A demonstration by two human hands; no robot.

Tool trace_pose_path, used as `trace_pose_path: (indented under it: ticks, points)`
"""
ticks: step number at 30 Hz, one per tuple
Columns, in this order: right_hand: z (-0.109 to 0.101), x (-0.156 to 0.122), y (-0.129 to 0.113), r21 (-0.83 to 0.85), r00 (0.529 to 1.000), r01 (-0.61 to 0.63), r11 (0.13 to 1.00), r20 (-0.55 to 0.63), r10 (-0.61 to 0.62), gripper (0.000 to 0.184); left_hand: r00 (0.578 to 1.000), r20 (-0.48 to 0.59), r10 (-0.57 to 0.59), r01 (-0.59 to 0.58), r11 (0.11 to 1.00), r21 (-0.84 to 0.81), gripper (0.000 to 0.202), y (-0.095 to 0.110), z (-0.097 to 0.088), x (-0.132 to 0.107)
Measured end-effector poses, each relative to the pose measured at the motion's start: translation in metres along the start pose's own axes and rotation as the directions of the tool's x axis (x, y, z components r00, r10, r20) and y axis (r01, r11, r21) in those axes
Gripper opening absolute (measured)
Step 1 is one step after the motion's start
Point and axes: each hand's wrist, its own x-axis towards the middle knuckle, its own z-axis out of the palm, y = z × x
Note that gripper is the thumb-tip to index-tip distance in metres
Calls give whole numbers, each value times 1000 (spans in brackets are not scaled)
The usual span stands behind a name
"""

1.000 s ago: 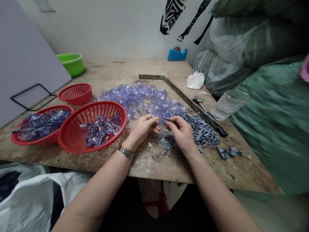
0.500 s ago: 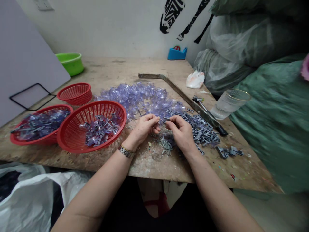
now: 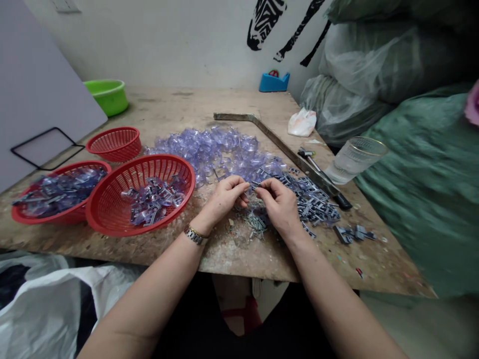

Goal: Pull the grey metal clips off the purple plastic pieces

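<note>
Currently, a small grey plastic part (image 3: 256, 185) is pinched in the right hand (image 3: 280, 203), just beyond the metal pin pile (image 3: 256, 224); the left hand (image 3: 226, 197) is curled closed, any contents hidden. Translucent purple parts (image 3: 209, 145) are heaped farther.

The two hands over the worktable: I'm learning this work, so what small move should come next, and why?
Probably ease the right hand toward the left hand: their fingertips face each other across a narrow gap, and the right grip seems to pinch a small grey piece. What the left holds, if anything, is too small to tell.
</note>
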Motion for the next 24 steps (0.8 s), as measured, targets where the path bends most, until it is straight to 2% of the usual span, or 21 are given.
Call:
trace_pose_path:
  ticks: [10,16,20,24]
  points:
    - [0,0,3,-86,997,77,993,-6,-77,15,995,17,102,-104,972,211,21,-1,1,0]
    - [1,-1,7,-227,978,197,954,-27,-209,18,945,70,320,-316,835,451,26,-3,-2,1]
    - [2,-4,8,-350,949,294,889,-3,-315,19,926,109,362,-367,793,486,27,-4,-2,3]
    - [1,-5,10,-390,938,325,861,19,-346,20,910,149,386,-407,771,490,28,-4,-2,4]
